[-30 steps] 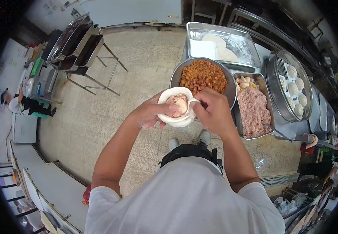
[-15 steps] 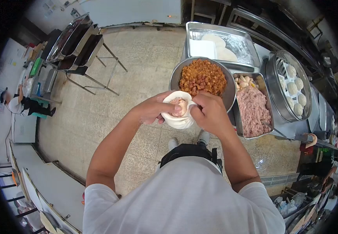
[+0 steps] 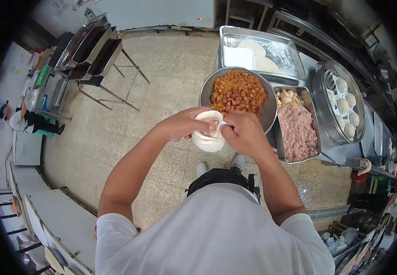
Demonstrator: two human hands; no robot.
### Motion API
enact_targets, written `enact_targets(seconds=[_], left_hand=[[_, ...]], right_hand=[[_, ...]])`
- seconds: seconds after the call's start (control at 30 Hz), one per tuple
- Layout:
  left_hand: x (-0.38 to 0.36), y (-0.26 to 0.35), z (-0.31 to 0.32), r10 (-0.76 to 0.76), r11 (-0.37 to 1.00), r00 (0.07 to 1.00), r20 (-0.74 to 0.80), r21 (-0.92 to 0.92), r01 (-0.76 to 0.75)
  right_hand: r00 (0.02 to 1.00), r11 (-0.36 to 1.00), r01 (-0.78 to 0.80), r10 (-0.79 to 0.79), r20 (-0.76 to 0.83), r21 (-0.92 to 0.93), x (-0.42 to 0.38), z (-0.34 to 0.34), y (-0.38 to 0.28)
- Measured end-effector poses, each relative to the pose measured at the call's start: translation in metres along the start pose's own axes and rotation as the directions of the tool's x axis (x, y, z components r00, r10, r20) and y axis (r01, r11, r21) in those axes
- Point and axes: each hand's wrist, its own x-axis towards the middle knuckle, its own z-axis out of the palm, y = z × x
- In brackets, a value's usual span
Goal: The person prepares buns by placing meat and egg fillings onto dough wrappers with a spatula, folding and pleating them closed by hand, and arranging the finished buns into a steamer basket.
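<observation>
A round of white dough [image 3: 209, 142] with pink filling inside is held between my hands, its rim partly gathered. My left hand [image 3: 184, 124] is wrapped round its left side, the thumb over the filling. My right hand [image 3: 243, 132] pinches the rim on the right. Just beyond them is a metal bowl [image 3: 203, 91] of orange-brown chopped filling [image 3: 239, 91]. To its right, a metal pan [image 3: 277, 142] holds pink minced meat [image 3: 296, 130], pale yellowish pieces [image 3: 286, 96] and a utensil handle.
A metal tray [image 3: 294, 51] with flat dough rounds [image 3: 266, 65] lies at the back. At right stands a steamer [image 3: 320, 98] with several buns [image 3: 342, 105]. A metal rack [image 3: 127, 89] stands left; one person [image 3: 20, 120] is at far left, another [image 3: 394, 205] at far right.
The opening in the dough looks a little narrower. My right fingers have shifted slightly along the rim, and my left thumb sits further over the filling.
</observation>
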Motion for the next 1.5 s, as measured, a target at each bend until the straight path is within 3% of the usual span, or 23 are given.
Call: enact_targets(seconds=[0.1,0.17,0.2,0.27,0.3,0.4,0.43,0.47,0.5,0.53,0.6,0.63,0.7,0.77,0.83,0.87,0.9,0.97,1.03,1.07,1.17,1.3,1.5], left_hand=[[-0.005,0.004,0.002,0.021,0.999,0.999,-0.036,-0.031,-0.022],[-0.004,0.005,0.0,0.038,0.999,0.999,-0.001,0.006,-0.038],[-0.005,0.007,0.0,0.039,0.999,0.999,-0.001,0.006,-0.039],[-0.005,0.01,-0.001,0.025,0.988,0.998,0.065,0.148,-0.034],[-0.003,0.009,-0.005,0.025,0.989,0.998,0.064,0.146,-0.035],[0.009,-0.017,-0.008,0.018,1.0,0.999,0.032,-0.006,-0.017],[0.014,-0.033,0.008,0.095,0.886,0.992,-0.088,-0.446,-0.125],[0.019,-0.048,0.026,0.115,0.583,0.966,-0.233,-0.772,-0.255],[0.022,-0.066,0.047,0.101,0.377,0.964,-0.247,-0.887,-0.267],[0.025,-0.073,0.06,0.097,0.383,0.965,-0.243,-0.886,-0.261],[0.026,-0.084,0.08,0.203,0.093,0.928,-0.311,-0.938,-0.335],[0.029,-0.086,0.078,0.3,0.062,0.895,-0.329,-0.93,-0.363],[0.027,-0.081,0.071,0.284,0.096,0.887,-0.363,-0.91,-0.403],[0.021,-0.07,0.061,0.275,0.143,0.877,-0.393,-0.885,-0.442],[0.014,-0.064,0.053,0.432,0.249,0.839,-0.332,-0.85,-0.464],[0.015,-0.063,0.049,0.433,0.248,0.838,-0.332,-0.85,-0.465],[0.016,-0.064,0.046,0.482,0.271,0.818,-0.313,-0.835,-0.479],[0.021,-0.067,0.041,0.534,0.293,0.795,-0.288,-0.819,-0.493],[0.024,-0.068,0.038,0.475,0.371,0.833,-0.284,-0.794,-0.482],[0.024,-0.07,0.038,0.475,0.37,0.833,-0.283,-0.795,-0.481],[0.018,-0.064,0.04,0.39,0.386,0.87,-0.301,-0.804,-0.451],[0.014,-0.064,0.042,0.467,0.383,0.845,-0.261,-0.802,-0.459],[0.018,-0.059,0.036,0.569,0.393,0.783,-0.252,-0.753,-0.528]], right_hand=[[0.994,0.999,0.031,-0.034,-0.103,-0.026,0.003,-0.003,-0.008],[0.965,0.999,-0.043,0.033,-0.26,-0.033,0.007,-0.004,-0.014],[0.965,0.999,-0.043,0.033,-0.26,-0.033,0.008,-0.004,-0.012],[0.989,0.984,-0.124,0.134,-0.068,0.127,0.01,-0.005,-0.005],[0.989,0.984,-0.123,0.133,-0.067,0.127,0.01,-0.005,-0.003],[0.979,0.977,-0.197,0.2,-0.033,0.076,0.007,0.001,0.004],[0.984,0.984,-0.155,0.161,-0.074,0.083,0.004,0.008,0.01],[0.986,0.991,-0.106,0.116,-0.12,0.086,0.003,0.013,0.014],[0.986,0.991,-0.101,0.112,-0.127,0.09,0.004,0.018,0.013],[0.991,0.995,-0.082,0.088,-0.105,0.058,0.002,0.024,0.012],[0.994,0.997,-0.079,0.081,-0.067,0.024,-0.004,0.028,0.008],[0.996,0.997,-0.081,0.081,-0.048,0.015,-0.003,0.024,0.006],[0.997,0.997,-0.07,0.07,-0.024,0.008,0.001,0.016,-0.006],[0.991,0.998,-0.063,0.066,-0.114,0.027,0.007,0.007,-0.019],[0.986,0.997,-0.049,0.059,-0.153,0.065,0.013,0.003,-0.026],[0.98,0.994,-0.037,0.056,-0.193,0.104,0.017,0.001,-0.027],[0.979,0.994,-0.037,0.056,-0.195,0.101,0.019,-0.002,-0.028],[0.994,0.989,-0.099,0.103,-0.028,0.111,0.022,-0.009,-0.026],[0.997,0.993,-0.01,0.019,-0.076,0.114,0.021,-0.003,-0.019],[0.991,0.991,0.075,-0.061,-0.123,0.115,0.019,0.001,-0.015],[0.994,0.995,0.085,-0.083,-0.064,0.043,0.013,0.006,-0.005],[0.993,0.996,0.092,-0.091,-0.075,0.016,0.01,0.004,-0.01],[0.957,0.997,-0.056,0.067,-0.283,0.049,0.016,-0.004,-0.031]])
